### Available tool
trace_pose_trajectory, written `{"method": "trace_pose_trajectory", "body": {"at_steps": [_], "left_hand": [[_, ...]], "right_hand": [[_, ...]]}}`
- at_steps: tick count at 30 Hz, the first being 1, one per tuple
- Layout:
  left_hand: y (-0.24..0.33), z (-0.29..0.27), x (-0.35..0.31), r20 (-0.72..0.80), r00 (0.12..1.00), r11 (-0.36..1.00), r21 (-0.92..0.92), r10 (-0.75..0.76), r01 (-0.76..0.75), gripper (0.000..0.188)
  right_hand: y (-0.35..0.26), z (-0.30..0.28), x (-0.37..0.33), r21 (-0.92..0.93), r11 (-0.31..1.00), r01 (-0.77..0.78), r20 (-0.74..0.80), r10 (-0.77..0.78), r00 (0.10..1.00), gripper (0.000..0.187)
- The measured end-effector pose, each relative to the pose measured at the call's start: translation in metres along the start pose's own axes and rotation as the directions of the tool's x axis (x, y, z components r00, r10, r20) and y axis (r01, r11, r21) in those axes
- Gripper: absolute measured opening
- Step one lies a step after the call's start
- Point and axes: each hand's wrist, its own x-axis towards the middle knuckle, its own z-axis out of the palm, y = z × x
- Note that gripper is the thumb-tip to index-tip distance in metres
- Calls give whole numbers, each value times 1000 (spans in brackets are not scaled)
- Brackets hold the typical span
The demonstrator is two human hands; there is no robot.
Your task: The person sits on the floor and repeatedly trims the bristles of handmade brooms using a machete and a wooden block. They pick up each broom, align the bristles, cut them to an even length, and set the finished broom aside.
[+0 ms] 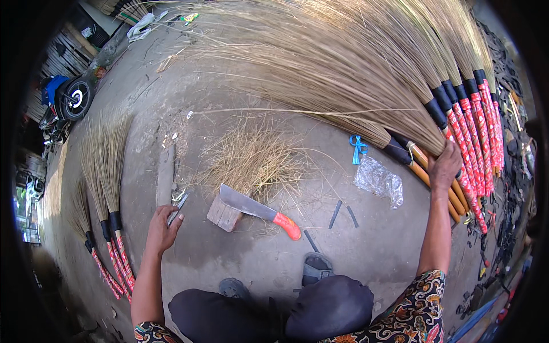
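Because the fan of brooms [450, 91] crowds around the right hand [445, 166], a sideways tug there could drag handles askew or tangle the bristles. That hand looks closed around the butt of a straw bundle [403, 106], which sweeps forward and leftward from it across the brooms; a slack grip might let stems slip out. The hands are well apart. Beyond the left hand [164, 228] on its outer side, the smaller brooms [108, 220] could be knocked by a careless elbow. Ahead, between the hands, straw scraps [254, 157] lie loosely and might scatter if brushed. Just nearer, a machete [257, 208] rests with its blade on a wooden block [224, 214]; a bump could slide it toward the sandalled foot [316, 267]. Smallest, a slim metal tool [178, 208] seems pinched in the left hand; whether it has a sharp edge I cannot tell, but a loose pinch could drop it.
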Motion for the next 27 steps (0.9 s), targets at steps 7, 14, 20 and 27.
{"method": "trace_pose_trajectory", "body": {"at_steps": [7,14,20,27], "left_hand": [[169,-14,65,73,953,923,-280,295,-264,41],[350,-5,80,-20,828,591,-691,561,-417,67],[343,-30,62,78,914,620,-758,397,-204,70],[252,-52,36,152,945,760,-636,291,-132,113]], "right_hand": [[30,-141,150,96,992,-78,-162,93,982,77],[-134,-180,204,910,-124,-396,402,27,915,46],[-236,-187,202,529,-816,-234,362,-33,932,48],[-301,-149,121,181,-964,-194,631,-37,775,55]]}}
